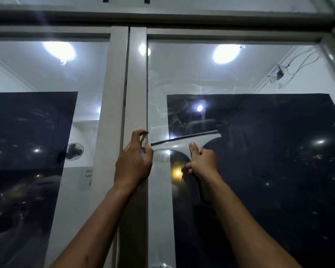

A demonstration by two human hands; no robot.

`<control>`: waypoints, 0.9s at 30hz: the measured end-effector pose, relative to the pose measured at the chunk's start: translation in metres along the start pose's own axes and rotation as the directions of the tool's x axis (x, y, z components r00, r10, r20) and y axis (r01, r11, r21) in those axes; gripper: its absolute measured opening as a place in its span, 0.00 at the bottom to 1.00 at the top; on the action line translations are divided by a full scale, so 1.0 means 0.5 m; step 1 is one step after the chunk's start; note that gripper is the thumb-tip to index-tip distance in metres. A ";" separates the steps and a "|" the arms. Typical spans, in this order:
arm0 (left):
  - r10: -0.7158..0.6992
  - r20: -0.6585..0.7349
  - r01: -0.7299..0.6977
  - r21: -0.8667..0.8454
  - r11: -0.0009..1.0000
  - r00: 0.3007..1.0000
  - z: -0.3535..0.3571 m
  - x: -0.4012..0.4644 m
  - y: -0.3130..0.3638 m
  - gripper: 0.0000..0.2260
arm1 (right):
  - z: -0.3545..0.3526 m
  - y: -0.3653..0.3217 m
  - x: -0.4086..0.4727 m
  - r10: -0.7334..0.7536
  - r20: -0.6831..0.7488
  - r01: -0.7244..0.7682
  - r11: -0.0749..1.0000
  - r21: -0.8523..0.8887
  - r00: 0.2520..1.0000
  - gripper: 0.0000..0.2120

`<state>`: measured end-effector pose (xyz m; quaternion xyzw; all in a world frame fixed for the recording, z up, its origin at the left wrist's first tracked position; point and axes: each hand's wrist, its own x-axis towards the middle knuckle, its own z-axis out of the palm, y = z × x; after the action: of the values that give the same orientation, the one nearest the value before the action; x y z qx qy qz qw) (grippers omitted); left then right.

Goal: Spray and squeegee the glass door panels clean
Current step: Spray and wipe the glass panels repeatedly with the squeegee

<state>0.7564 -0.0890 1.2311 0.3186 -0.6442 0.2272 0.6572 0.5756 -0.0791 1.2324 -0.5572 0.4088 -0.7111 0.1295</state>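
Head view: right hand (203,161) wrapped round white squeegee (184,143) against right glass panel (259,78), left hand (132,163) gripping small spray bottle (144,144) beside it.

Behind the glass, two round ceiling lights (58,50) glow, with loose white cables (296,66) hanging near the upper right corner. A wall fan (74,151) shows beside a dark sheet (27,151) on the left. Below it a paper notice (88,177) is partly hidden, its text unreadable.
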 end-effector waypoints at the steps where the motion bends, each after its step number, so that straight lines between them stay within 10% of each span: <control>1: 0.005 0.000 -0.005 0.004 1.000 1.000 0.001 0.010 -0.001 0.17 | 0.002 -0.022 0.024 -0.004 -0.018 0.004 1.000 0.001 1.000 0.22; 27: 0.010 -0.071 -0.010 0.007 1.000 0.997 0.001 0.223 0.022 0.15 | 0.005 -0.213 0.248 -0.103 0.056 0.106 0.992 -0.073 0.993 0.13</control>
<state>0.7555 -0.0943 1.3428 0.3092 -0.6211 0.2438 0.6776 0.5641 -0.0922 1.3951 -0.6007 0.4022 -0.6861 0.0814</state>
